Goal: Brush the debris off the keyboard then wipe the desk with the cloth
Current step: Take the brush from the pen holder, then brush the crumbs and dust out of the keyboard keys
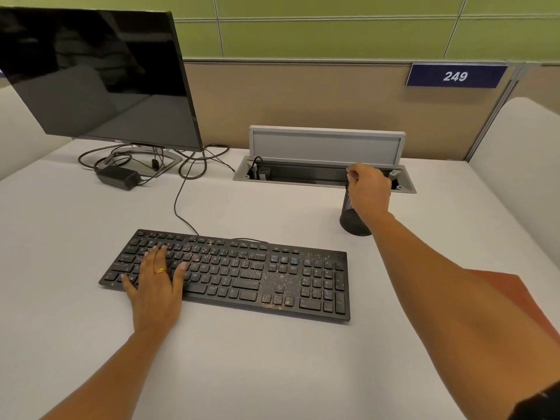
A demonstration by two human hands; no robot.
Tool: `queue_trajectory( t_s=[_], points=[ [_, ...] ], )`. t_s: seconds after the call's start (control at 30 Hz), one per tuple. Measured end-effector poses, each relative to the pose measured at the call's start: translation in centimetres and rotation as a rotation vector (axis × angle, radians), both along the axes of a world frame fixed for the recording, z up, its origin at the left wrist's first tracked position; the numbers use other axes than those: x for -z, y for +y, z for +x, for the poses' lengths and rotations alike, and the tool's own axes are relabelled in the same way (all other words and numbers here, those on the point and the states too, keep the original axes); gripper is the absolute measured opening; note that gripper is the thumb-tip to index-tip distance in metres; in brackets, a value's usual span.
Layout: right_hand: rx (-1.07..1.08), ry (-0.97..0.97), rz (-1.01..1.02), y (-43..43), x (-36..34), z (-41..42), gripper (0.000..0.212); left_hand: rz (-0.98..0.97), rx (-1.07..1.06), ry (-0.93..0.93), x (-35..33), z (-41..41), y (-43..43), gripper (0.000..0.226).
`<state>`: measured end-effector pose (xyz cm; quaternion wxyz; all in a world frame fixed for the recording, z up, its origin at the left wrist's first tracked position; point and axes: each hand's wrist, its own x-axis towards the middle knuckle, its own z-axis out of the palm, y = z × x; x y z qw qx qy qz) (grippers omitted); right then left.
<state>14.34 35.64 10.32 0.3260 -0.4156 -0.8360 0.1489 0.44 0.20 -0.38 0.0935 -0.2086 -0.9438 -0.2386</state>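
My left hand (154, 280) lies spread flat on the crumb-strewn keyboard (230, 272), steadying it at seven o'clock on the desk (242, 359). At two o'clock my right hand (368, 187) pinches something at the mesh pen cup (353, 218), I judge the brush; next, lift it clear. No cloth in view.

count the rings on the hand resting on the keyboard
1: a gold ring on a finger of the left hand, which lies flat on the keyboard's left side.

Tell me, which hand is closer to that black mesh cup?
Right. The right hand is at the rim of the black mesh cup, fingers bunched over its top. The left hand lies flat on the keyboard, well off to the cup's left.
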Motion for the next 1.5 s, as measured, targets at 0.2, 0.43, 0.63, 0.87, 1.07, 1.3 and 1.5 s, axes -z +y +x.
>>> queue_trajectory(
  t_s=[0.2,0.43,0.63,0.87,1.07,1.3,1.5],
  points=[
    [0.038,0.227,0.140,-1.7,-3.8,-0.1,0.024,0.142,0.031,0.003,-0.2,0.9,-0.2,0.045],
    [-0.273,0.390,0.619,-11.6,-6.0,-2.8,0.008,0.518,0.253,-0.052,-4.2,2.4,0.3,0.037],
    [-0.676,0.321,0.612,-22.4,-2.3,-5.9,0.012,0.933,0.257,-0.837,-8.0,2.3,0.4,0.056],
    [-0.969,0.211,0.580,-30.0,2.0,-9.7,0.013,1.114,0.250,-1.254,-9.2,-2.1,-4.5,0.039],
    [-0.762,0.207,-0.116,-33.1,1.8,-12.1,0.014,1.012,0.190,-1.097,-8.5,-5.8,-8.0,0.026],
    [-0.420,0.197,-0.918,-33.1,0.9,-17.0,0.038,0.624,0.428,-1.007,-7.4,-9.1,-9.6,0.025],
    [-0.335,0.276,-0.771,-32.6,0.0,-19.6,0.022,0.574,0.371,-0.632,-5.2,-11.9,-10.3,0.021]
  ],
)
